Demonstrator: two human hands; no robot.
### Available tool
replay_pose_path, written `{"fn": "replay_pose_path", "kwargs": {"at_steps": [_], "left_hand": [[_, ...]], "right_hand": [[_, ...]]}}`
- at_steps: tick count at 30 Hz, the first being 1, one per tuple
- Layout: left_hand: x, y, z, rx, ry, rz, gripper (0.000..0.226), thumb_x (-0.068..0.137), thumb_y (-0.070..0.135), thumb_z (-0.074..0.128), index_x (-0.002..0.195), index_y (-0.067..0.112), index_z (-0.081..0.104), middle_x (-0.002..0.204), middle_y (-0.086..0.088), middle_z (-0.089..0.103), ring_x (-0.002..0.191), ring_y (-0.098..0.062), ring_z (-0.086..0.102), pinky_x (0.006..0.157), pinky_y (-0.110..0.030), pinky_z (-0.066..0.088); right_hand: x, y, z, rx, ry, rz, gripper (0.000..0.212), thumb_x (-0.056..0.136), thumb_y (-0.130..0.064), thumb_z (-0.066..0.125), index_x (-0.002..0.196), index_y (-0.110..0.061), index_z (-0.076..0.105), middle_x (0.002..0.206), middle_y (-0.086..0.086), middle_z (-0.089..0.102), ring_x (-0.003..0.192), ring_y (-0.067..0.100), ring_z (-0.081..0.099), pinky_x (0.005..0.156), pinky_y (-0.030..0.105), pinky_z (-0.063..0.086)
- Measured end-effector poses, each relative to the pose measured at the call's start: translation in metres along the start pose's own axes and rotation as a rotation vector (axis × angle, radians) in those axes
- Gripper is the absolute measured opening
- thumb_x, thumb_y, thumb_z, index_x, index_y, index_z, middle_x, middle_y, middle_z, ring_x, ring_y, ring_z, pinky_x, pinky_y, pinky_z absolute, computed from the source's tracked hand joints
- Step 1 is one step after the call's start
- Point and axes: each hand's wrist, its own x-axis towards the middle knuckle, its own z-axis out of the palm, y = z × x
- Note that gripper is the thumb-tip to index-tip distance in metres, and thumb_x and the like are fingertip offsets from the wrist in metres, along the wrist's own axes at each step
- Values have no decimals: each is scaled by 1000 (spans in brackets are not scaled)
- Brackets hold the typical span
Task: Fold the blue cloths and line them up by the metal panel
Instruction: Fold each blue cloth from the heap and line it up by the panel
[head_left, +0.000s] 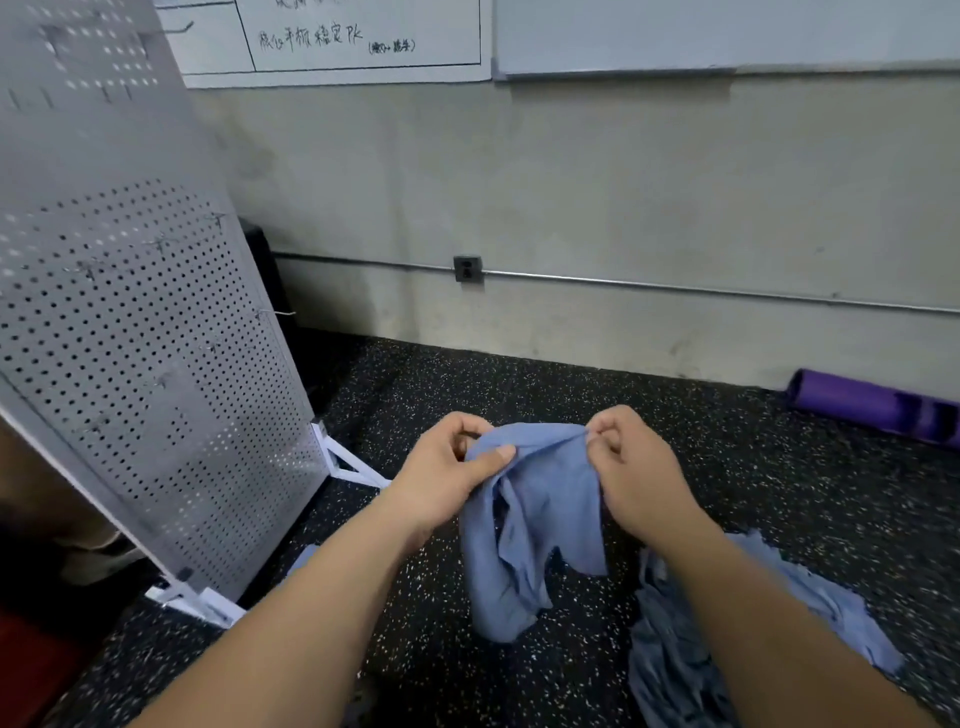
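A: Head view: what are the hands doing?
B: The left hand and right hand each pinch the top edge of a blue cloth, one at each end. It hangs crumpled between them over the speckled floor. I can't tell whether its lower end touches.
A: And the others?
B: A loose pile lies on the floor under the right forearm. The panel stands tilted at the left, well apart from the pile. A purple roll lies by the wall.
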Motion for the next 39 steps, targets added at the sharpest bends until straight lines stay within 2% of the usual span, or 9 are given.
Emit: {"fn": "replay_pose_path", "kwargs": {"at_steps": [4, 8, 11, 16, 20, 23, 27, 33, 39], "left_hand": [[16, 0, -16, 228, -100, 87, 30, 82, 17, 83, 100, 30, 63, 85, -2, 70, 73, -14, 62, 70, -39, 52], [32, -1, -25, 365, -98, 134, 21, 91, 25, 79, 99, 32, 62, 82, -2, 68, 71, -13, 58, 72, -39, 50], [44, -4, -29, 393, -78, 128, 13, 92, 27, 81, 91, 30, 68, 80, 4, 70, 71, -12, 61, 77, -41, 53], [51, 1, -22, 536, 43, 129, 15, 95, 31, 78, 86, 33, 67, 83, 13, 69, 70, 0, 60, 69, -26, 47], [47, 12, -18, 595, 195, 189, 17, 96, 29, 77, 84, 34, 66, 95, 11, 67, 86, -4, 65, 78, -25, 50], [44, 15, -13, 504, 201, 122, 16, 98, 29, 74, 85, 32, 64, 85, 8, 72, 80, -13, 69, 74, -33, 57], [34, 21, 8, -7, 138, -33, 7, 103, 16, 71, 97, 16, 67, 74, -5, 68, 68, -19, 67, 78, -52, 66], [31, 36, 25, -392, 3, -207, 16, 109, 11, 57, 97, 17, 67, 80, -6, 65, 69, -18, 59, 58, -30, 58], [35, 32, 34, -494, -33, -224, 19, 109, 14, 56, 102, 14, 74, 87, -13, 61, 74, -19, 51, 60, -32, 52]], "right_hand": [[18, -1, -7, 13, 89, 36, 11, 106, -23, 59, 98, -29, 62, 77, -8, 64, 63, 3, 52, 57, 14, 37], [27, 5, -18, 19, 90, 36, 11, 103, -25, 63, 93, -30, 67, 68, -22, 63, 62, -2, 55, 63, 22, 39], [27, 10, -26, 33, 86, 23, 12, 103, -23, 65, 94, -29, 70, 64, -20, 61, 57, -2, 53, 55, 15, 42], [24, 12, -29, 187, 24, 11, 22, 107, -13, 60, 99, -30, 71, 56, -11, 51, 47, 5, 40, 44, 22, 39], [23, 16, -32, 74, 16, -38, 34, 106, -9, 59, 92, -35, 75, 57, -16, 59, 47, 4, 38, 45, 17, 33], [22, 22, -32, 43, 14, -43, 38, 105, -8, 58, 91, -39, 76, 52, -10, 53, 45, 7, 34, 42, 18, 27], [12, 20, -24, 37, -38, -53, 39, 101, -7, 61, 93, -41, 78, 59, -13, 60, 45, 7, 38, 44, 16, 30], [-5, 10, -6, 45, -132, -184, 23, 93, -22, 80, 110, -38, 77, 103, -25, 69, 95, 0, 65, 78, 7, 43], [-15, 7, 7, 67, -79, -212, 17, 90, -26, 84, 105, -32, 78, 96, -23, 68, 93, -4, 63, 79, 6, 41]]}}
